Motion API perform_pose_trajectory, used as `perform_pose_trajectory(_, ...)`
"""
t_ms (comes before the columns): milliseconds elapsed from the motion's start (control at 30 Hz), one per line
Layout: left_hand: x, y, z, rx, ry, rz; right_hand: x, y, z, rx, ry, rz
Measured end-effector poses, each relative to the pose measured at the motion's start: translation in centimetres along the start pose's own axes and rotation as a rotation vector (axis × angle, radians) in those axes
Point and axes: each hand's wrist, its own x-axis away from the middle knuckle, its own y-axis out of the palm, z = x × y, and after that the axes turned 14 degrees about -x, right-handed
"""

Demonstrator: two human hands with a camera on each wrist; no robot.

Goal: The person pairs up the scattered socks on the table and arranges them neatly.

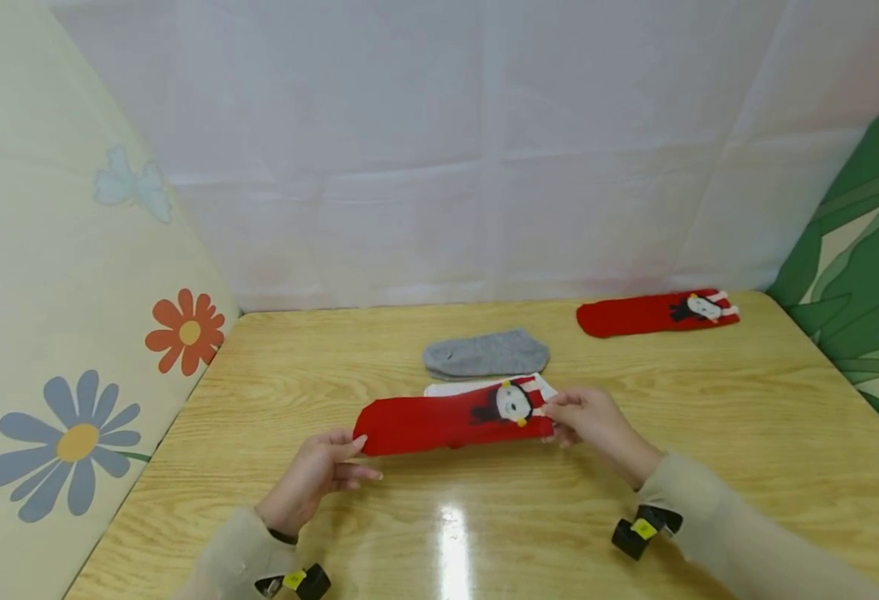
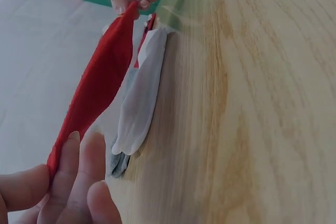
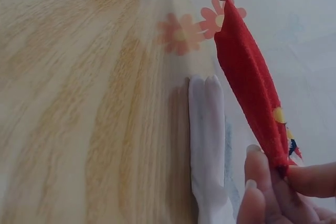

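Between both hands a red sock point(image 1: 420, 423) is stretched out lengthwise, raised above the table. My left hand point(image 1: 319, 471) pinches its plain rounded toe end between thumb and fingers. At the other end, near a cartoon face with black hair, my right hand point(image 1: 592, 425) pinches the cuff. Behind and below it lies a white sock point(image 2: 140, 98), mostly hidden by the red one in the head view. In the right wrist view the white sock point(image 3: 206, 140) rests on the wood, below the raised red sock point(image 3: 247, 77).
A grey sock point(image 1: 487, 354) lies just beyond the white one. Another red sock point(image 1: 626, 317) with a similar cartoon face lies at the back right of the wooden table point(image 1: 274, 358). A white cloth backdrop point(image 1: 409, 167) hangs along the table's far edge.
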Motion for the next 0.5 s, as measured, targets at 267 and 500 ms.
perform_pose_trajectory(267, 0.02, 0.48, -0.74, -0.022, 0.004, -0.023, 0.49, -0.64, 0.52, 0.003, 0.032, 0.015)
perform_pose_trajectory(500, -0.08, 0.92, -0.91, -0.047, -0.003, -0.031, 0.92, -1.03, 0.9, 0.008, 0.05, 0.021)
